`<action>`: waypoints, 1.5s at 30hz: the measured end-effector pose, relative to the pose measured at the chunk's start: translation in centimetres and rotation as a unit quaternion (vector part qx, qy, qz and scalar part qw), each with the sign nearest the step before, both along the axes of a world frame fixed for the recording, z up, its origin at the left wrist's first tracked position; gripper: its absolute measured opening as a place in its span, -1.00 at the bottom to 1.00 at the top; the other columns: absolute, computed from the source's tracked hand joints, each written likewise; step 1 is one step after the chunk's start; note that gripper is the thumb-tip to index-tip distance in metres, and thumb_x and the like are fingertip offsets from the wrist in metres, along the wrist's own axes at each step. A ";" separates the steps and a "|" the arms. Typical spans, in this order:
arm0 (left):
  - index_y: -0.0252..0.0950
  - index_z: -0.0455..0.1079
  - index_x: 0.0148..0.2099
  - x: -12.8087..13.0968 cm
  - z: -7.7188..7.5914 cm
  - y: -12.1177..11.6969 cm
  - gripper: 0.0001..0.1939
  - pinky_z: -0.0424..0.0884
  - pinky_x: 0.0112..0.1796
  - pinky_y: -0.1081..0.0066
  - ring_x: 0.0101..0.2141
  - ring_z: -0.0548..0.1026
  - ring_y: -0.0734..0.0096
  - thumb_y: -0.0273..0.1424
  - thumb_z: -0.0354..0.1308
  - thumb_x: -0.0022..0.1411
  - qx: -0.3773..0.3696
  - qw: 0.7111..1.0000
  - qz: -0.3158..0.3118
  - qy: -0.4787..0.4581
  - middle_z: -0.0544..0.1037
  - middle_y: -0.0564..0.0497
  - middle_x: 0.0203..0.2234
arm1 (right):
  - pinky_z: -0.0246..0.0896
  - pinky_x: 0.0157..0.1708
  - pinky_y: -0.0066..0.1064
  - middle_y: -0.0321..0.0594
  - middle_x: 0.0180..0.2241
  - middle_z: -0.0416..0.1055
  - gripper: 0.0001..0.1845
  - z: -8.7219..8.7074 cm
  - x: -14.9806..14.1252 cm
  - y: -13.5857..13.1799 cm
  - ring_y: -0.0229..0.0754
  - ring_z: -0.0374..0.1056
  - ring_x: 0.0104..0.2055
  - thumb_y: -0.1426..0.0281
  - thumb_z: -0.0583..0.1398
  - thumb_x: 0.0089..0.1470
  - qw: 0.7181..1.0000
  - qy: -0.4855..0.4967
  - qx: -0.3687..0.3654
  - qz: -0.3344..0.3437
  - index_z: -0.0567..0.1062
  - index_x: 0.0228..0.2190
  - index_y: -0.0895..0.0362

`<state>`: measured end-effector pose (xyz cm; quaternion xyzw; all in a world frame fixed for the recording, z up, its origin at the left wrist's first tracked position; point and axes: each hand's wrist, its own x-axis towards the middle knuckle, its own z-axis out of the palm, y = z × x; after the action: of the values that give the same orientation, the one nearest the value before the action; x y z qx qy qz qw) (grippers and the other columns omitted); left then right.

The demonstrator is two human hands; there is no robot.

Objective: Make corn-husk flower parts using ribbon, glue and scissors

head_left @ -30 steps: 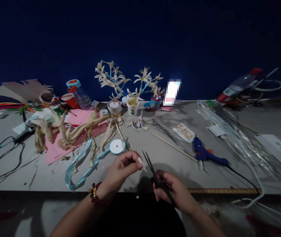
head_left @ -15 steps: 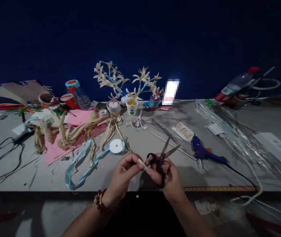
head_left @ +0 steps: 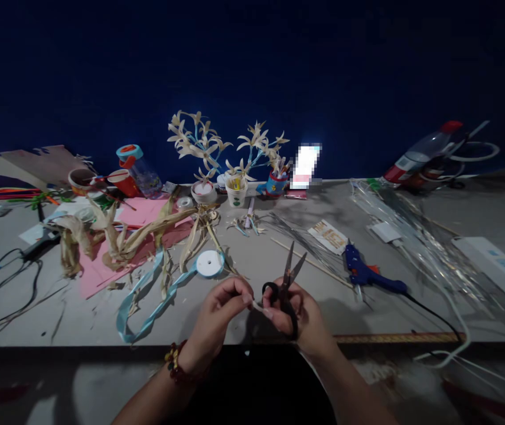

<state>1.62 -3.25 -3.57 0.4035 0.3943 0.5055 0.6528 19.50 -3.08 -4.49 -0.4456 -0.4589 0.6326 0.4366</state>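
Observation:
My left hand (head_left: 221,310) is closed in a pinch on a small pale husk strip (head_left: 258,307) near the table's front edge. My right hand (head_left: 299,316) grips black scissors (head_left: 285,283) by the handles, blades slightly apart and pointing up and away. Its fingertips also touch the same strip, so both hands meet in the middle. A beaded bracelet (head_left: 173,363) sits on my left wrist.
Dried corn husks (head_left: 114,236) lie on pink paper (head_left: 97,271) at left, beside a light blue ribbon spool (head_left: 209,263). Husk flowers (head_left: 199,141) stand in cups at the back. A blue glue gun (head_left: 367,274) lies to the right, with clear wrapping (head_left: 416,236) and a power strip (head_left: 495,265).
My right hand rose and turned the scissors from pointing left to pointing up, then moved in against my left hand, and its fingertips took hold of the strip.

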 end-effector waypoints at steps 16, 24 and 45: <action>-0.30 0.41 -0.41 -0.3 -1.1 -0.6 -0.75 0.28 -0.27 0.43 -0.37 0.34 0.39 -0.26 0.34 0.13 -0.043 0.997 0.066 0.016 0.41 0.05 -0.48 | 0.10 -0.41 -0.35 -0.07 -0.22 0.52 -0.78 -0.2 5.9 4.3 0.03 0.48 -0.21 0.21 0.27 0.18 0.637 -0.734 0.223 0.082 0.55 -0.27 0.10; -0.32 0.43 -0.41 -0.6 -1.5 -0.9 -0.80 0.28 -0.26 0.44 -0.38 0.34 0.42 -0.33 0.34 0.14 -0.062 0.996 0.067 -0.019 0.41 0.05 -0.47 | -0.06 -0.49 -0.42 -0.24 -0.40 0.52 -0.73 -0.5 6.8 6.0 -0.11 0.43 -0.37 0.18 0.34 0.02 0.720 -0.660 0.168 0.134 0.45 -0.40 0.08; -0.30 0.46 -0.20 0.8 -1.1 -1.2 -0.90 0.37 -0.17 0.35 -0.27 0.43 0.34 -0.40 0.20 0.24 0.027 0.996 0.064 0.051 0.47 -0.04 -0.28 | 0.40 -0.26 -0.33 -0.16 -0.34 0.59 -0.82 1.0 1.2 1.5 -0.16 0.49 -0.32 0.59 0.20 0.18 0.803 -0.254 0.538 0.028 0.50 -0.21 0.10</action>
<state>2.38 -4.50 -4.70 0.4208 0.4380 0.5353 0.5870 20.68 -1.58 -3.49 -0.2708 -0.8325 0.1601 0.4560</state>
